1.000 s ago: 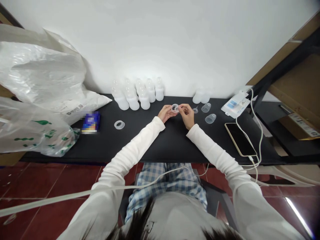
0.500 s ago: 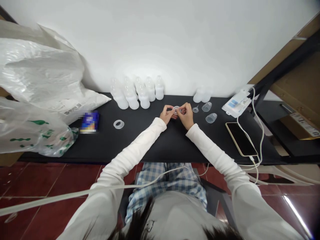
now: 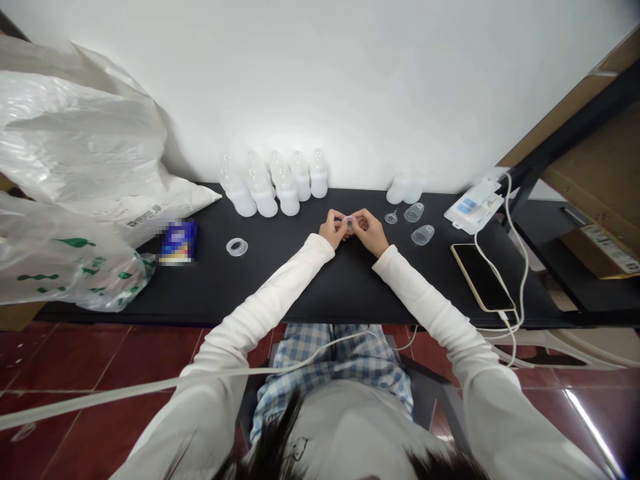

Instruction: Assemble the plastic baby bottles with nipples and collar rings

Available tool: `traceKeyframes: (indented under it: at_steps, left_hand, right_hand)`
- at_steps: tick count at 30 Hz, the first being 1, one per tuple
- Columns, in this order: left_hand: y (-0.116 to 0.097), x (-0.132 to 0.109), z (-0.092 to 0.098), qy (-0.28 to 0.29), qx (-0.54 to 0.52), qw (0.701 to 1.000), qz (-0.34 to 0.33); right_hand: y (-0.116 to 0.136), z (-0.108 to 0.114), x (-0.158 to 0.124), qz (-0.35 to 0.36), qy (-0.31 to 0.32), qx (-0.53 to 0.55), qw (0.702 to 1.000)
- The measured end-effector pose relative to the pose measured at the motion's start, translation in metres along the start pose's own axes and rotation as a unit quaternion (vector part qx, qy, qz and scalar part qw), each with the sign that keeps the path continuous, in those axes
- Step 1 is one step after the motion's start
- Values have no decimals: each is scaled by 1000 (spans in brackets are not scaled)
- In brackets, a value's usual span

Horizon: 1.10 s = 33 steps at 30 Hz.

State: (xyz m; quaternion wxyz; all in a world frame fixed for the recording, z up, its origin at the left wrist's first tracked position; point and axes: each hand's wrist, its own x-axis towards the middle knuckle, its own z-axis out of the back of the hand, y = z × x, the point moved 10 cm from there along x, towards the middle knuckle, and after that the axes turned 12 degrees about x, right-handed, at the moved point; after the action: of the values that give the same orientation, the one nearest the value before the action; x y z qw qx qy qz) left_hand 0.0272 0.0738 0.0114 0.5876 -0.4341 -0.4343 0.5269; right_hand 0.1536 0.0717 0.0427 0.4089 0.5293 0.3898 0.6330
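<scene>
A small white ring (image 3: 349,223) is pinched between my two hands above the black table. My left hand (image 3: 334,229) grips its left side and my right hand (image 3: 369,232) its right side; the fingers partly cover it. Just right of my right hand lies a clear piece with a thin stem (image 3: 391,217). Two clear oval caps (image 3: 414,213) (image 3: 423,235) lie beyond it. Several white bottles with clear tops (image 3: 289,193) stand by the wall. On the left, white rings (image 3: 237,247) rest on the table.
White plastic bags (image 3: 85,147) and a blue packet (image 3: 179,241) are at the left of the black table (image 3: 210,287). Two white bottle bodies (image 3: 404,189) stand near the wall. To the right are a phone (image 3: 482,277), a white power strip (image 3: 473,205) and cables.
The ring between my fingers has tilted and now shows more edge-on. My right hand has shifted its fingers slightly left. The bottles and caps have not moved.
</scene>
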Motion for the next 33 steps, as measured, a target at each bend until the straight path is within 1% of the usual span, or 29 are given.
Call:
traceKeyframes:
  at_steps: [3, 6, 10, 13, 15, 17, 19, 23, 30, 33]
  left_hand:
    - [0, 0, 1, -3, 36, 999, 4]
    - [0, 1, 1, -8, 46, 999, -1]
    - [1, 3, 0, -11, 11, 1000, -12]
    - [3, 5, -6, 10, -31, 999, -13]
    - [5, 6, -8, 18, -47, 999, -14]
    - [7, 6, -7, 13, -53, 998, -14]
    - [8, 6, -5, 5, -47, 999, -12]
    - [7, 4, -1, -8, -20, 1000, -2]
    - [2, 0, 3, -20, 37, 999, -7]
    - [2, 1, 2, -17, 33, 999, -8]
  right_hand:
    - [1, 1, 0, 9, 1, -7, 1000]
    - [0, 0, 0, 13, -1, -1, 1000]
    - [0, 4, 0, 21, -25, 11, 999]
    - [-3, 10, 0, 19, -47, 16, 999]
    - [-7, 12, 1, 10, -41, 27, 999]
    - [-13, 12, 3, -1, -22, 49, 999]
    - [-18, 10, 5, -14, -5, 75, 997]
    - [-26, 8, 6, -35, 1, 92, 995]
    - [-32, 10, 4, -36, -35, 58, 997]
    - [-30, 11, 3, -37, -53, 41, 997]
